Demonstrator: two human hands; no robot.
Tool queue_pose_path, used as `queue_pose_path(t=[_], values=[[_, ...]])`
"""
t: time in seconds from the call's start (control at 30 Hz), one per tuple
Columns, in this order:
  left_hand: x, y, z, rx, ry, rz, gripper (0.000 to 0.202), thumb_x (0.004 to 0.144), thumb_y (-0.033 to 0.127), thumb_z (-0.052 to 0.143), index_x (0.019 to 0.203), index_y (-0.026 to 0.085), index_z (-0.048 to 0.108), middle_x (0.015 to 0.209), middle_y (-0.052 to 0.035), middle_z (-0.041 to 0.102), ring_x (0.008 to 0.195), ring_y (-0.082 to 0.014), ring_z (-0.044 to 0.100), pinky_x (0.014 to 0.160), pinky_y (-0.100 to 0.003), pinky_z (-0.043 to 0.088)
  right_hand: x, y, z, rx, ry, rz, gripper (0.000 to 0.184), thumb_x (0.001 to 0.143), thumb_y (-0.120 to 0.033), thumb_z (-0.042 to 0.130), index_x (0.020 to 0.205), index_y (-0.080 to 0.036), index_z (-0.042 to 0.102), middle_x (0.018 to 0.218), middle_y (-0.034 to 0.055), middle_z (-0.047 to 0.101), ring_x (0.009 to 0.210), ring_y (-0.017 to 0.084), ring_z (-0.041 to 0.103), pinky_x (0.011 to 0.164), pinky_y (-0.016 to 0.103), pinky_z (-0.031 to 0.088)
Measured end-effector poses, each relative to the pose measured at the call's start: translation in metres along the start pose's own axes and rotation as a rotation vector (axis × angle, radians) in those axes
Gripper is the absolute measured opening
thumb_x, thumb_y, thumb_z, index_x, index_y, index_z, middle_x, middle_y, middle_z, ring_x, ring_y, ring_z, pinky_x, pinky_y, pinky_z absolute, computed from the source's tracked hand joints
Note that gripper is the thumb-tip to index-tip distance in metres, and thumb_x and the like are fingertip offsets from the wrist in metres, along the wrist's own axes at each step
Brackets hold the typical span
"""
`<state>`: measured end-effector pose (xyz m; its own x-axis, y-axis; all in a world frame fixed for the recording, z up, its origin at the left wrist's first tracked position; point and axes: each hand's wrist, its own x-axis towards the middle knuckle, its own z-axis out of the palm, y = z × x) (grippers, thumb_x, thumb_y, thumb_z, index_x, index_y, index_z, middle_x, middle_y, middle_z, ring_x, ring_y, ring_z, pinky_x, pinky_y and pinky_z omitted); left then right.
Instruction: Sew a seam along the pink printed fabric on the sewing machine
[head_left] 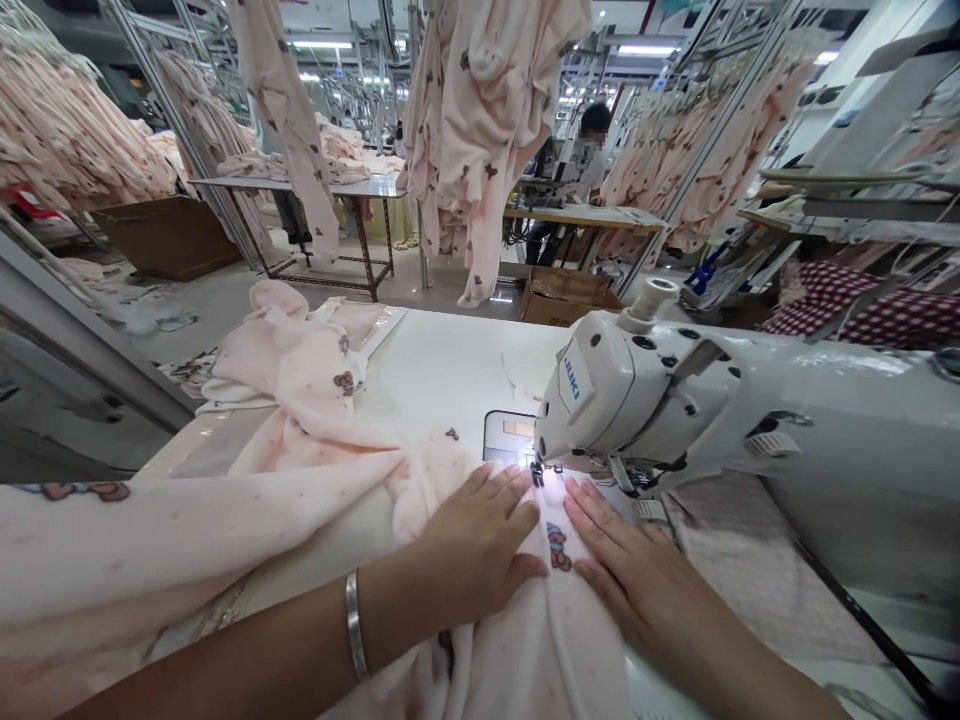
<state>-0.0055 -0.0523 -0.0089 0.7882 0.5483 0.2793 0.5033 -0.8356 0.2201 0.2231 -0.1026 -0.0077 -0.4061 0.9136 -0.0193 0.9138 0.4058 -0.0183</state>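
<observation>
the pink cloth (315, 470) lies on the white table (450, 370), and it runs from the far left side all the way under the head of the sewing machine (675, 410). it is soft and pale, with little brown bear pictures on it. one small bear picture (556, 548) shows between the two hands.

the left hand (472, 550) lies flat on the pink cloth, just left of the needle. its fingers are spread out and straight, and they press down on the cloth and grip nothing. a silver bangle (355, 625) sits on the left wrist.

the right hand (637, 570) lies flat on the cloth too, just right of the bear picture. its fingers are straight and close together, and they point up toward the needle. they hold nothing, they only press.

the needle foot (537, 474) is just past the fingertips of both hands, and a bright light shines there.

the sewing machine is white and has blue letters on its end. a white knob (651, 298) sits on top of it.

far off, more pink clothes (480, 110) hang from above. a person (585, 160) sits at another table (585, 216). a brown box (562, 294) sits on the floor behind the white table.
</observation>
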Motion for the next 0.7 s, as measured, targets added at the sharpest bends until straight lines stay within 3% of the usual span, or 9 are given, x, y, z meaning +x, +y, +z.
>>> queue_pose_path(t=[0.23, 0.43, 0.57, 0.7], values=[[0.002, -0.002, -0.002, -0.016, -0.017, -0.004, 0.04, 0.092, 0.038, 0.047, 0.12, 0.01, 0.049, 0.138, -0.0185, 0.044, 0.131, -0.0299, 0.038, 0.111, -0.048, 0.027, -0.003, 0.002, 0.005, 0.005, 0.012, -0.008, 0.052, 0.097, -0.04, 0.031, 0.144, -0.019, 0.029, 0.143, 0.0099, 0.038, 0.13, 0.026, 0.041, 0.1, 0.055, 0.042], [0.009, -0.013, -0.003, -0.045, -0.037, -0.011, 0.042, 0.092, 0.042, 0.047, 0.121, 0.012, 0.046, 0.139, -0.0182, 0.044, 0.133, -0.0299, 0.036, 0.112, -0.049, 0.026, 0.008, 0.007, 0.001, 0.036, -0.038, -0.006, 0.053, 0.098, -0.038, 0.025, 0.145, -0.014, 0.028, 0.133, 0.0143, 0.052, 0.126, 0.026, 0.047, 0.103, 0.053, 0.04], [0.018, -0.021, -0.002, -0.089, -0.012, -0.054, 0.049, 0.089, 0.045, 0.052, 0.123, 0.011, 0.043, 0.135, -0.0188, 0.046, 0.13, -0.0299, 0.039, 0.11, -0.049, 0.028, 0.017, 0.01, -0.003, 0.025, -0.026, 0.027, 0.052, 0.097, -0.037, 0.023, 0.141, -0.013, 0.037, 0.136, 0.0137, 0.049, 0.121, 0.028, 0.052, 0.099, 0.051, 0.045], [0.026, -0.027, -0.001, -0.106, 0.016, -0.059, 0.059, 0.086, 0.048, 0.056, 0.127, 0.009, 0.04, 0.136, -0.02, 0.045, 0.131, -0.0311, 0.038, 0.109, -0.051, 0.028, 0.019, 0.018, 0.008, 0.053, 0.01, 0.106, 0.048, 0.095, -0.045, 0.031, 0.131, -0.022, 0.053, 0.132, 0.0087, 0.054, 0.119, 0.029, 0.054, 0.097, 0.05, 0.047]])
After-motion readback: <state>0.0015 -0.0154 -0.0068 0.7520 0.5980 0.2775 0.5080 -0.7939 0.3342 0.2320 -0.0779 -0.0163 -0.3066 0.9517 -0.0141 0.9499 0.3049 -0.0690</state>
